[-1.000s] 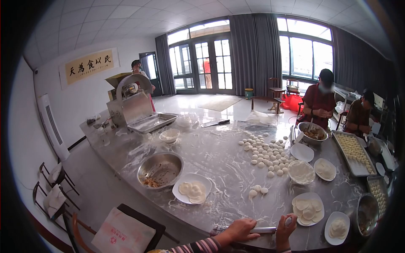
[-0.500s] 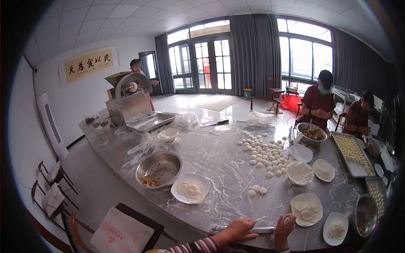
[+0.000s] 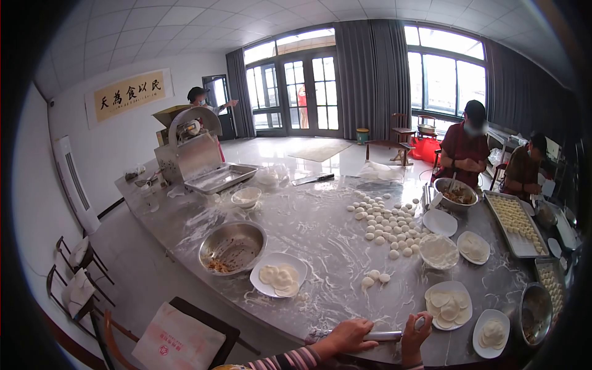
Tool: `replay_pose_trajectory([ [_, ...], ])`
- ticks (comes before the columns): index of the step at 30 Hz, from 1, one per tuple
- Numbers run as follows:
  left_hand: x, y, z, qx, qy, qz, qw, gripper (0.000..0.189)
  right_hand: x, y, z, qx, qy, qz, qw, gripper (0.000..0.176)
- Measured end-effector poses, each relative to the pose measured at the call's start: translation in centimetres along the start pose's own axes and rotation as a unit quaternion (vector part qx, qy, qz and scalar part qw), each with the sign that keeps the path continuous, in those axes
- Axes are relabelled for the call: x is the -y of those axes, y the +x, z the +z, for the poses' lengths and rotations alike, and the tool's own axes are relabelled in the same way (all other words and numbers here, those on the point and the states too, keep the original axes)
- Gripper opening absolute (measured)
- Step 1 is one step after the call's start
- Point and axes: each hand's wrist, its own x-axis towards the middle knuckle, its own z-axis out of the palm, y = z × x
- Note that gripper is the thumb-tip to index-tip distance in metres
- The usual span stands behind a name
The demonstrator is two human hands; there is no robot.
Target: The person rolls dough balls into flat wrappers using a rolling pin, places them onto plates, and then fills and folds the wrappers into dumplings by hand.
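Observation:
At the near edge of the floured table [image 3: 320,246], a metal rolling pin [image 3: 383,336] lies crosswise between my two hands. My left hand [image 3: 350,336], below a striped sleeve, is closed over the pin's left part. The right end is gripped by my right hand [image 3: 415,336], its fingers curled and a shiny round end showing among them. Any dough under the pin is hidden or too small to make out. Just beyond my right hand stands a white plate [image 3: 467,316] of flat round dough wrappers [image 3: 447,306]. A few dough pieces [image 3: 374,278] sit farther up.
Many dough pieces [image 3: 394,225] cover the table's middle right. A steel bowl [image 3: 251,237] and plated wrappers [image 3: 280,279] stand left; another bowl [image 3: 534,314] stands right. A machine [image 3: 191,151] is at the far left. Co-workers [image 3: 464,145] work by trays [image 3: 524,246] at the right.
The person behind the machine has leaned and stretched an arm out to the right. My hands and the rolling pin show hardly any movement.

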Motion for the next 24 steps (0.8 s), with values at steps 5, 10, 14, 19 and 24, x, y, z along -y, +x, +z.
replay_pose_trajectory([
  [5, -0.09, 0.06, -0.17, -0.001, 0.0, 0.001, 1.0, 0.049, -0.1, -0.02, -0.07, 0.001, 0.004, 0.0, 1.0, 0.019],
  [10, -0.12, -0.05, -0.08, -0.006, -0.002, 0.001, 1.0, 0.049, 0.02, -0.05, -0.13, 0.004, 0.01, 0.002, 1.0, 0.019],
  [14, -0.07, -0.04, -0.11, -0.003, -0.004, 0.0, 1.0, 0.048, 0.1, 0.01, -0.05, 0.002, 0.012, 0.009, 1.0, 0.018],
  [19, 0.0, -0.04, -0.06, -0.003, -0.008, -0.002, 1.0, 0.048, -0.24, -0.13, -0.08, 0.0, 0.004, -0.005, 1.0, 0.018],
  [24, 0.02, -0.09, 0.07, -0.008, -0.006, 0.003, 1.0, 0.048, -0.16, -0.15, -0.19, 0.003, 0.008, -0.003, 1.0, 0.018],
])
